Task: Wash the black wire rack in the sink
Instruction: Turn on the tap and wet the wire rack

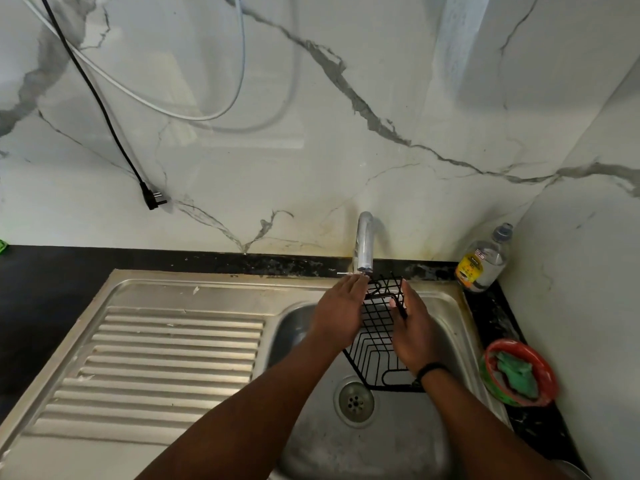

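Black wire rack (375,336) is standing tilted over the steel sink (446,327) basin, its far end under the tap (363,244). The right hand (414,332) is gripping the rack's right edge, fingers curled on the wire. The left hand (341,313) is lying flat and open against its left side, fingertips reaching the tap's small lever. A drain (354,400) is sitting just near the rack.

The wire rack (375,337) stands in the sink (446,327) under the tap (363,244), drainboard (173,358) left, bottle (485,261) and bowl (519,374) right.
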